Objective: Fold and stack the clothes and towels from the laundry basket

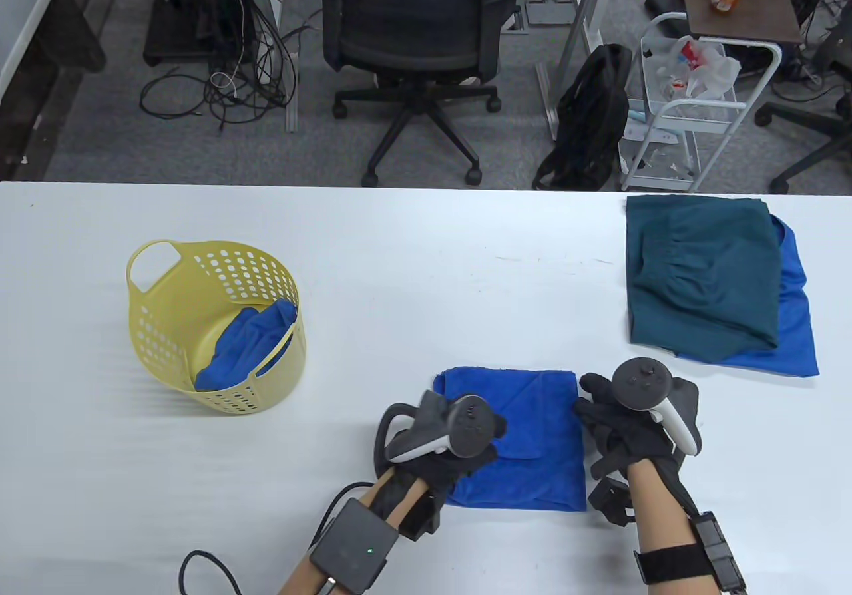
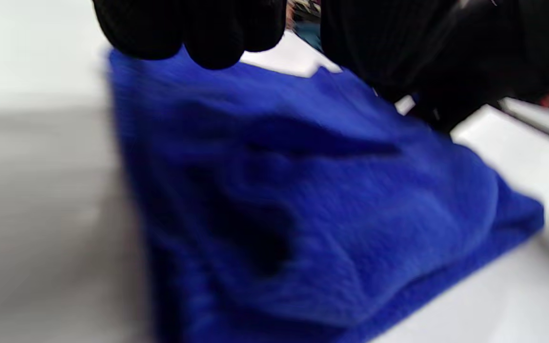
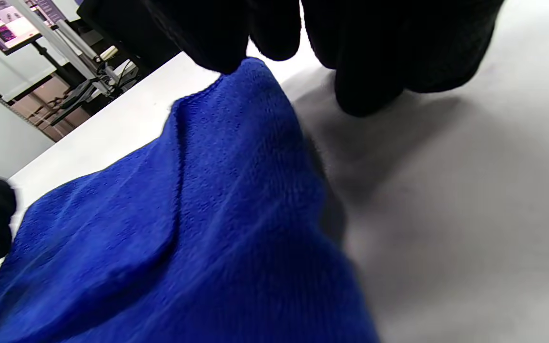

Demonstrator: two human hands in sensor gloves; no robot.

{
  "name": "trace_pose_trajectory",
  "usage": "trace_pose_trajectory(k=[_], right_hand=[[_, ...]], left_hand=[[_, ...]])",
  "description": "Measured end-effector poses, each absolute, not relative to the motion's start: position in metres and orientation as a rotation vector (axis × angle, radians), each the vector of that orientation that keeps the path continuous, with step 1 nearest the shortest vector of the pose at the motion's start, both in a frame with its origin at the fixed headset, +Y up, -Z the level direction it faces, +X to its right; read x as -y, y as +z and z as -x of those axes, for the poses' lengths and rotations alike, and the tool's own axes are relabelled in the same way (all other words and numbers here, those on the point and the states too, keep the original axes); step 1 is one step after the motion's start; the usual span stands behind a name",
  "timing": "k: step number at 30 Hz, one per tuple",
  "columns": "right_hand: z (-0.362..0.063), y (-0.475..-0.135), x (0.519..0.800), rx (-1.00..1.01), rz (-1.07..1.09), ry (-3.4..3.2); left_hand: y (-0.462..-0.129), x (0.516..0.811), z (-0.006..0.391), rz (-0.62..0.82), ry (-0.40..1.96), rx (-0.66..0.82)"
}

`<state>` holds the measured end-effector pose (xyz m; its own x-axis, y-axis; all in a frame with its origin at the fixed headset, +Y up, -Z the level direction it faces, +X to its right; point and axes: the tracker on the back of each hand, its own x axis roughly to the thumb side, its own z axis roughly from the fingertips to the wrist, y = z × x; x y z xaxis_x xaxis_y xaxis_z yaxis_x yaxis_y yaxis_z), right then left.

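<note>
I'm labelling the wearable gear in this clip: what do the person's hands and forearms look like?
Both hands wear black gloves. The left hand carries a dark grey tracker with a white grip; the right hand bears a similar one, round-topped. The forearms are bare. A black box with a green light and black cable sits on the left forearm; a black strap wraps the right.

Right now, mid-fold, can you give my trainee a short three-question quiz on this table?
1. True or false: the yellow basket still holds blue cloth.
2. What lies on top of the stack at the far right? A) dark green garment B) white towel C) black sock
3. Which hand has its fingers at the blue towel's right edge?

Key: 1 true. 2 A, the dark green garment. 3 the right hand; the left hand is over the towel's left side.
</note>
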<state>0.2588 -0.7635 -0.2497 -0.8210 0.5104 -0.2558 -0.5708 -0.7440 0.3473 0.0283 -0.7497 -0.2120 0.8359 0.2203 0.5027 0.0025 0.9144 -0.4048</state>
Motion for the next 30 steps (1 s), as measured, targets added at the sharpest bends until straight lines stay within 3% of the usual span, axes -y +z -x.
trace_pose_trajectory(k=[4, 6, 8, 10, 12, 15, 18, 20, 22, 24, 26, 29, 30], right_hand=[[-0.26, -0.256, 0.767, -0.514, 0.212, 2.48], [-0.261, -0.259, 0.769, -0.486, 0.23, 2.493], [-0.262, -0.261, 0.772, -0.486, 0.244, 2.5], [-0.262, -0.264, 0.775, -0.495, 0.266, 2.496], [-0.257, -0.268, 0.776, -0.512, 0.295, 2.529], [-0.245, -0.272, 0.777, -0.52, 0.332, 2.628], [-0.23, -0.275, 0.777, -0.497, 0.354, 2.736], [-0.225, -0.275, 0.777, -0.457, 0.306, 2.742], [-0.225, -0.273, 0.769, -0.355, 0.204, 2.675], [-0.228, -0.269, 0.76, -0.29, 0.026, 2.526], [-0.232, -0.264, 0.746, -0.302, -0.155, 2.385], [-0.238, -0.25, 0.722, -0.239, -0.347, 2.294], [-0.239, -0.247, 0.718, -0.226, -0.387, 2.285]], left_hand=[[-0.213, 0.767, -0.049, 0.371, -0.106, 0.56], [-0.215, 0.763, -0.044, 0.295, -0.02, 0.541], [-0.22, 0.753, -0.028, 0.312, 0.158, 0.519], [-0.228, 0.74, 0.002, 0.329, 0.368, 0.382], [-0.239, 0.737, 0.023, 0.298, 0.43, 0.236], [-0.253, 0.746, 0.037, 0.32, 0.301, 0.073], [-0.27, 0.76, 0.035, 0.511, 0.016, -0.011], [-0.278, 0.76, 0.032, 0.621, -0.012, 0.044], [-0.288, 0.755, 0.029, 0.513, 0.196, 0.208], [-0.299, 0.752, 0.024, 0.454, 0.366, 0.259], [-0.312, 0.753, 0.015, 0.564, 0.325, 0.319], [-0.323, 0.768, 0.005, 0.798, 0.082, 0.374], [-0.323, 0.77, 0.006, 0.788, 0.058, 0.375]])
